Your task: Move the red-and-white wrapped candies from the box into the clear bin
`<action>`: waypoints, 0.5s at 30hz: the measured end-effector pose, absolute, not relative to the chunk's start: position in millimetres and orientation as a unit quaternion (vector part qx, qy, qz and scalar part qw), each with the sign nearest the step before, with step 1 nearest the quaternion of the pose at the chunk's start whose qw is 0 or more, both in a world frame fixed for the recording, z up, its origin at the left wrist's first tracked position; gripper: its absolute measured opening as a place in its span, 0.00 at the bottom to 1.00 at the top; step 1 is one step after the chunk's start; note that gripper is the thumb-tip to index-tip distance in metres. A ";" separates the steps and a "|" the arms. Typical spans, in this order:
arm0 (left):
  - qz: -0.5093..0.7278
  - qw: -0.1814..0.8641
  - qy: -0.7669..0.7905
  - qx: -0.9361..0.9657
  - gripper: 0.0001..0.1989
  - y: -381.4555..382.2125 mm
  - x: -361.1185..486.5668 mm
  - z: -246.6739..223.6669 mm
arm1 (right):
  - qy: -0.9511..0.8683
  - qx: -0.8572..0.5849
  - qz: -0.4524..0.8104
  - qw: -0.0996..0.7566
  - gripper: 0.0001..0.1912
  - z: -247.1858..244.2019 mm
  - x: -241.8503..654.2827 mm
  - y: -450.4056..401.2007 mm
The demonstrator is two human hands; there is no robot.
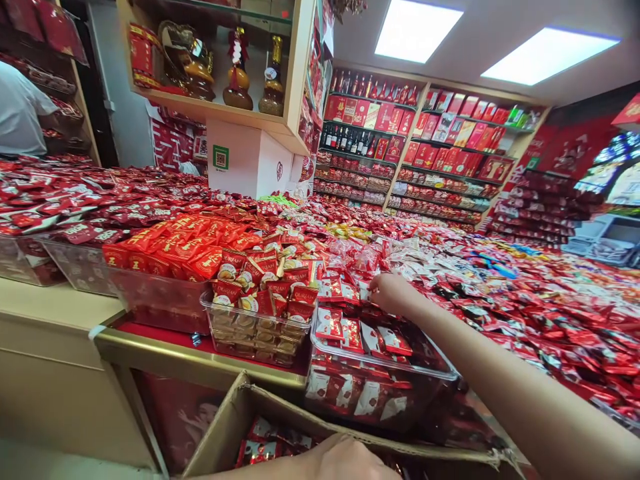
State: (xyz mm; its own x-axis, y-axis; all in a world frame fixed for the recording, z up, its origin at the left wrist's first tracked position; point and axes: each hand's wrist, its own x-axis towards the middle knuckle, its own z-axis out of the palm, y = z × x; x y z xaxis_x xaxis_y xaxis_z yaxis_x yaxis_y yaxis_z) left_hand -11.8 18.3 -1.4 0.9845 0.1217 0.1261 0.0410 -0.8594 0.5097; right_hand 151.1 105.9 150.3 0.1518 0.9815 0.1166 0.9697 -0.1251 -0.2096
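My right hand (393,293) reaches over a clear plastic bin (383,365), with its curled fingertips at a small red-and-white candy packet (364,292) near the bin's back. Similar packets (353,333) stand in rows on the bin's left side, while its right part shows a dark gap. At the bottom of the view, my left hand (345,460) is over an open cardboard box (300,410); its knuckles show and its fingers are hidden. More red-and-white packets (263,447) lie inside that box.
Left of the bin stands a bin of durian candies (257,333), then one of red packets (165,287). Heaps of wrapped sweets (550,313) spread behind. A wall cabinet (220,113) overhangs the left side. Another person (20,113) is at the far left.
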 end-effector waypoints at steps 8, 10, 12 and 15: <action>-0.238 0.157 0.185 0.941 0.16 9.0 -33.1 51.4 | -0.741 -0.626 0.085 0.228 0.09 167.8 129.6 -8.0; -0.310 0.137 0.197 0.920 0.15 10.7 -31.1 47.8 | -0.765 -0.575 0.253 0.139 0.08 145.3 124.5 -46.9; -0.329 0.145 0.202 0.911 0.14 13.6 -27.3 39.2 | -0.753 -0.560 0.345 0.029 0.07 104.4 118.7 -72.6; -0.336 0.157 0.218 0.903 0.13 17.3 -22.9 20.9 | -0.704 -0.603 0.369 -0.072 0.14 24.8 106.4 -86.4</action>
State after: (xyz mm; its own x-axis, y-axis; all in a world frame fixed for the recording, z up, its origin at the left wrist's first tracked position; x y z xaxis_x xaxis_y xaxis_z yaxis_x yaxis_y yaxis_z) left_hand -22.9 17.3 20.9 0.6799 0.2881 -0.6744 0.4983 -0.8562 0.1365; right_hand 106.4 -86.4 24.8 -0.2629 0.7956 -0.5457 0.9018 0.0017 -0.4321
